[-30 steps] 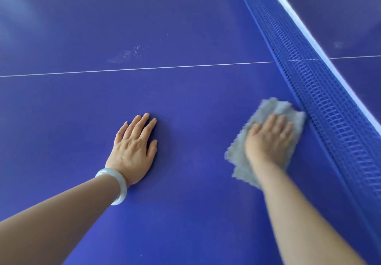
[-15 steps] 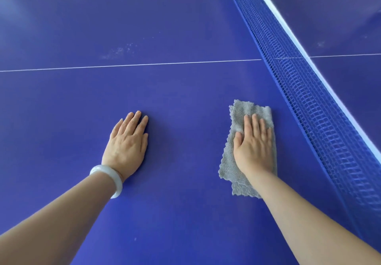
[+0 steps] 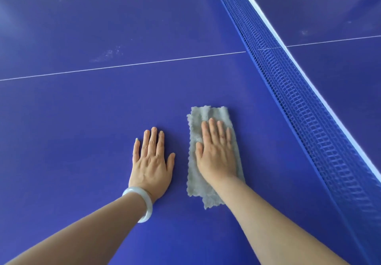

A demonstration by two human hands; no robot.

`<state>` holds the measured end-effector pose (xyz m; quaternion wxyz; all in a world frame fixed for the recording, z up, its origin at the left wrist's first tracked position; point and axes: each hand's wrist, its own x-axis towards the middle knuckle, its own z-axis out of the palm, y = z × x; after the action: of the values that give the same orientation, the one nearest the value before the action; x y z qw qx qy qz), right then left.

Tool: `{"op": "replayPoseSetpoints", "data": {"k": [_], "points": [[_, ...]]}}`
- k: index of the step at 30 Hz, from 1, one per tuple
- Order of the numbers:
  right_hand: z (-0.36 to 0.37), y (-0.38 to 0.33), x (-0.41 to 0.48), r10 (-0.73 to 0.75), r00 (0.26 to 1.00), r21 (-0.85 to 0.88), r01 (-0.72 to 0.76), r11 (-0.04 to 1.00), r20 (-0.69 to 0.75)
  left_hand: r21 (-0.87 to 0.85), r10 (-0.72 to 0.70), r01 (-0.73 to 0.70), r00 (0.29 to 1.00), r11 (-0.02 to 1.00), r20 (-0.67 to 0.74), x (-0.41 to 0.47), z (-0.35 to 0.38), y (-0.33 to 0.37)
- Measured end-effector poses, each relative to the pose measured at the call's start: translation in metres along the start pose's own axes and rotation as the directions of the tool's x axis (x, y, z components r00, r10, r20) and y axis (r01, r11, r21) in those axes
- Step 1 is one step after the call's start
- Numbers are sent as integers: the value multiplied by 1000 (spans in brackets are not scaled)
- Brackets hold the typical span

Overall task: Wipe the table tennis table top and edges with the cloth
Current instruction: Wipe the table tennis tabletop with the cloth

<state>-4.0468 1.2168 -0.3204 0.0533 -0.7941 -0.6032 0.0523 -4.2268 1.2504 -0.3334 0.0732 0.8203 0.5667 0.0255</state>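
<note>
Two hands, each grip spread flat: left hand (image 3: 151,161) on the table top (image 3: 82,120), right hand (image 3: 216,157) pressing the grey cloth (image 3: 208,113)

I see a smooth blue table top (image 3: 82,120) with a soft shine. The grey cloth (image 3: 206,116) on it looks fuzzy and soft, with wavy edges. Right of the cloth, the net (image 3: 299,100) is blue mesh full of little holes. Left of the cloth, the pale bracelet (image 3: 145,203) looks smooth and shiny.

Cloth (image 3: 208,118) on table (image 3: 82,120), right of left hand (image 3: 151,161), left of net (image 3: 305,108)
</note>
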Motion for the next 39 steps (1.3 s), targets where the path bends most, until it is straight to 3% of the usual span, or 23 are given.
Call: {"op": "replayPoseSetpoints", "data": {"k": [2, 4, 7, 9, 12, 13, 15, 17, 19, 20, 22, 24, 26, 28, 30, 32, 35, 37, 39], "points": [[7, 0, -44, -313, 949, 12, 313, 950, 32, -8, 1, -1, 1000, 1000, -4, 0, -2, 0], [-1, 52, -58, -363, 930, -29, 364, 931, 53, -20, -8, 7, 1000, 1000, -8, 0, -3, 2], [-22, 155, -52, 43, 999, -131, -42, 991, 6, -19, -15, 15, 1000, 1000, -2, -1, -3, 4], [-34, 191, -47, 304, 952, -108, -301, 948, 17, -18, -19, 18, 1000, 1000, -9, -1, -3, 4], [-29, 148, -52, 512, 857, -75, -515, 854, -52, -18, -23, 23, 1000, 1000, -16, -2, -4, 5], [-24, 119, -61, 519, 852, -86, -523, 848, -65, -22, -22, 21, 1000, 1000, -21, -2, -3, 5], [-10, 55, -86, 348, 935, -104, -353, 930, -67, -39, -23, 22, 999, 999, -29, -2, -3, 6], [2, 16, -120, -2, 1000, -87, 2, 996, 5, -44, -25, 24, 999, 999, -24, -2, -4, 5], [-1, 37, -128, -264, 964, -39, 266, 963, 45, -53, -24, 22, 999, 998, -31, -2, -4, 5], [-5, 64, -125, -284, 958, -38, 285, 958, 35, -58, -23, 21, 999, 998, -35, -3, -5, 5], [-14, 124, -117, -137, 990, -111, 138, 984, 18, -55, -25, 24, 999, 998, -30, -3, -6, 5], [-26, 171, -111, 166, 986, -159, -162, 974, 15, -42, -28, 27, 999, 999, -23, -3, -6, 6], [-27, 169, -110, 379, 925, -168, -377, 911, -19, -19, -24, 24, 1000, 1000, -14, -3, -5, 6], [-19, 124, -114, 476, 878, -137, -479, 867, -56, 1, -22, 22, 1000, 1000, 2, -4, -5, 7], [-8, 65, -126, 396, 916, -95, -400, 912, -57, 14, -22, 22, 1000, 1000, 9, -4, -6, 7], [4, 16, -154, 136, 991, -73, -135, 988, 7, 8, -17, 17, 1000, 1000, 19, -4, -7, 8], [-1, 32, -185, -264, 962, -10, 265, 964, 62, 1, 3, -3, 1000, 1000, 6, -4, -7, 6], [-10, 85, -192, -231, 971, -51, 234, 971, 55, -4, 14, -14, 1000, 1000, 0, -3, -5, 4], [-22, 139, -191, 43, 999, -98, -39, 994, 30, -3, 26, -26, 1000, 1000, -6, -3, -3, 3]]}}
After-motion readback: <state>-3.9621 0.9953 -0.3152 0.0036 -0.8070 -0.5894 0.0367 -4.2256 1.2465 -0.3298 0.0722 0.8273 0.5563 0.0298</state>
